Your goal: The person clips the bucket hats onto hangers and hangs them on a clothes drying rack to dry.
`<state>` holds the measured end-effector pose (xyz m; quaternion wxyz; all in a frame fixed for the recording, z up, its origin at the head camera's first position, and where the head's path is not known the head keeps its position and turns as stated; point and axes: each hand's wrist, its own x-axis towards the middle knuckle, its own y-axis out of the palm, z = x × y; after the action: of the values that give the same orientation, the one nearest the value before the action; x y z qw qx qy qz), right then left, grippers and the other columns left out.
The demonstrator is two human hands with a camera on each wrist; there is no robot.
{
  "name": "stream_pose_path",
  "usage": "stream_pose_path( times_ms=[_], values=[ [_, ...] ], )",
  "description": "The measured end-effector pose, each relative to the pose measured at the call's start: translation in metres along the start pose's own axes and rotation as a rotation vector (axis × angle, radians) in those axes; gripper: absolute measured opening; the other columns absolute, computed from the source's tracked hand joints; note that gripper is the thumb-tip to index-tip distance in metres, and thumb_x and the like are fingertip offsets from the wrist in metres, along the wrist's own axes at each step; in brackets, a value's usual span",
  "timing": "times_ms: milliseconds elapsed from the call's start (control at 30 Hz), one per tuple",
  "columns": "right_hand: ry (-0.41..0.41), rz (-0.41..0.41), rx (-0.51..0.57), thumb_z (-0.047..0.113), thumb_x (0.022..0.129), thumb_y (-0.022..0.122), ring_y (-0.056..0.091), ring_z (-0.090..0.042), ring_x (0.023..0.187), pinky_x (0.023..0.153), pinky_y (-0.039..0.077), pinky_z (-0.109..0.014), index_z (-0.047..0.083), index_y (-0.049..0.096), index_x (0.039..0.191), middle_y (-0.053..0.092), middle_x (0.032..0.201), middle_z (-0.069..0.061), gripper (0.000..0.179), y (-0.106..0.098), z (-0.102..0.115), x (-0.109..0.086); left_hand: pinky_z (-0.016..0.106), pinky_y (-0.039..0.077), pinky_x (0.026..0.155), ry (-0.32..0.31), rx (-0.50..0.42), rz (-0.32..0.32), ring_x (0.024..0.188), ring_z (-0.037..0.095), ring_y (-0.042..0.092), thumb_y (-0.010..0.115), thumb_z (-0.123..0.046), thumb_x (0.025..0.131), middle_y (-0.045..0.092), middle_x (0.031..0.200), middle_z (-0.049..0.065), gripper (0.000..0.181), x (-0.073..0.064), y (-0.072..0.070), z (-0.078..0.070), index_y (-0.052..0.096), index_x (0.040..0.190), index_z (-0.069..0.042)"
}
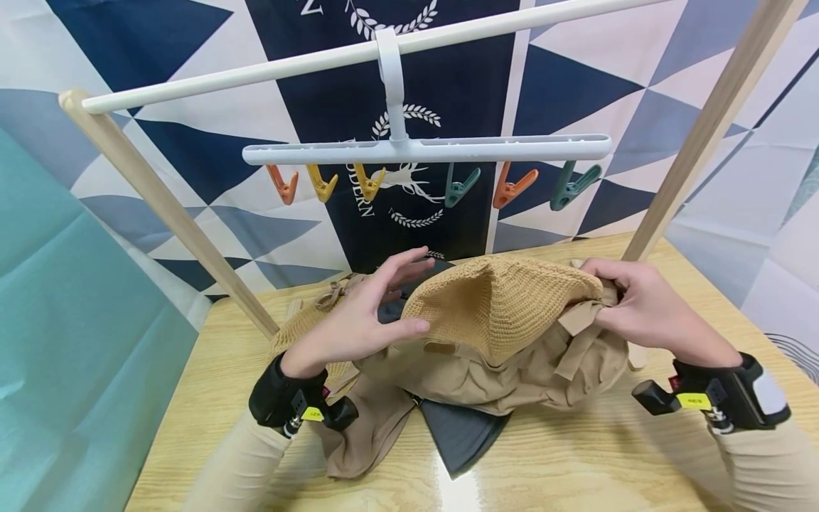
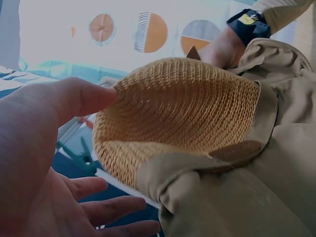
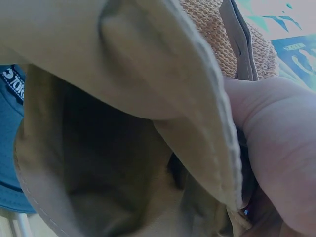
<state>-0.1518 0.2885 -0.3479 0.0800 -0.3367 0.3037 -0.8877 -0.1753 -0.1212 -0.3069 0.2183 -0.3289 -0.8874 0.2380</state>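
Observation:
A sun hat with a tan knitted crown (image 1: 544, 299) and a beige cloth brim (image 1: 461, 377) is held above the table, its crown dented inward. My right hand (image 1: 646, 306) grips the hat at its right side by the cloth bow (image 1: 579, 320); the brim hides most of those fingers in the right wrist view. On the other side, my left hand (image 1: 358, 320) has its fingers spread and holds nothing. Its thumb (image 2: 94, 101) is by the knitted edge; whether it touches, I cannot tell. A dark cloth item (image 1: 457, 430) shows under the hat.
Another tan knitted hat (image 1: 297, 323) with a bow lies at the left, near brown cloth (image 1: 365, 427). Above, a white hanger (image 1: 425, 149) with several coloured clips hangs from a white rail (image 1: 281, 67) on wooden posts (image 1: 173, 213). A patterned backdrop stands behind the wooden table (image 1: 576, 462).

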Motion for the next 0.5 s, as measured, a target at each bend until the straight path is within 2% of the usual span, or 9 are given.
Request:
stream_pose_path(
  times_ms=[167, 400, 500],
  values=[
    [0.081, -0.046, 0.009, -0.025, 0.073, 0.072, 0.044, -0.004, 0.064, 0.054, 0.032, -0.028, 0.016, 0.074, 0.092, 0.052, 0.074, 0.016, 0.045, -0.004, 0.001, -0.002, 0.07, 0.043, 0.129, -0.002, -0.023, -0.051, 0.166, 0.042, 0.046, 0.073, -0.074, 0.099, 0.045, 0.18, 0.017, 0.11, -0.005, -0.005, 0.005, 0.029, 0.176, -0.01],
    [0.103, -0.118, 0.041, -0.025, 0.073, 0.075, 0.046, -0.002, 0.061, 0.052, 0.031, -0.027, 0.018, 0.074, 0.091, 0.056, 0.074, 0.022, 0.047, -0.009, 0.002, -0.003, 0.065, 0.038, 0.134, -0.023, -0.068, -0.085, 0.167, 0.041, 0.045, 0.077, -0.067, 0.1, 0.045, 0.18, 0.016, 0.106, -0.013, -0.008, 0.012, 0.03, 0.177, -0.011],
    [0.108, -0.134, 0.068, -0.026, 0.073, 0.075, 0.047, -0.001, 0.06, 0.052, 0.031, -0.027, 0.018, 0.076, 0.092, 0.06, 0.076, 0.024, 0.048, -0.011, 0.002, -0.003, 0.064, 0.037, 0.135, -0.007, -0.059, -0.087, 0.166, 0.041, 0.046, 0.077, -0.067, 0.1, 0.047, 0.179, 0.017, 0.106, -0.012, -0.008, 0.015, 0.032, 0.176, -0.008]
  ],
)
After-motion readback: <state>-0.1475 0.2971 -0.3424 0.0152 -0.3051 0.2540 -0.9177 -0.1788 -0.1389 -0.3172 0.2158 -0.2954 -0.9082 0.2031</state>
